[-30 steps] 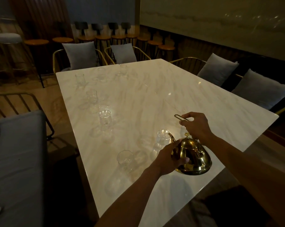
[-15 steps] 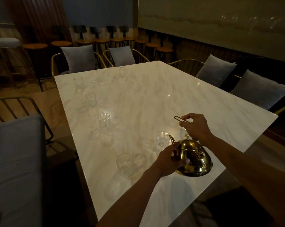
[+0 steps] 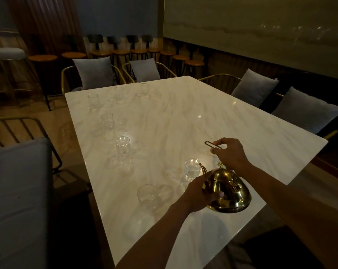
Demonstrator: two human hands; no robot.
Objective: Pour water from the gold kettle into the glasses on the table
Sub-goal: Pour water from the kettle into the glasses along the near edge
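The gold kettle (image 3: pixel 229 193) hangs just above the white marble table (image 3: pixel 183 121) near its front right edge. My right hand (image 3: pixel 229 153) grips its raised wire handle from above. My left hand (image 3: pixel 200 192) presses against the kettle's left side. The spout tip rests at the rim of a clear glass (image 3: pixel 191 169) right in front of it. Another glass (image 3: pixel 146 194) stands to the left of my left hand. Further glasses line the left side: one (image 3: pixel 123 145) mid-table, one (image 3: pixel 107 120) behind it, and three at the far end (image 3: pixel 118 93).
Gold-framed chairs with grey cushions (image 3: pixel 95 71) surround the table, two more cushions on the right (image 3: pixel 254 87). A grey seat (image 3: pixel 18 191) sits at the near left. Round wooden stools (image 3: pixel 121 53) line the back wall. The room is dim.
The view has shifted slightly. Both hands stay on the kettle, and its spout stays at the near glass's rim with almost no movement.
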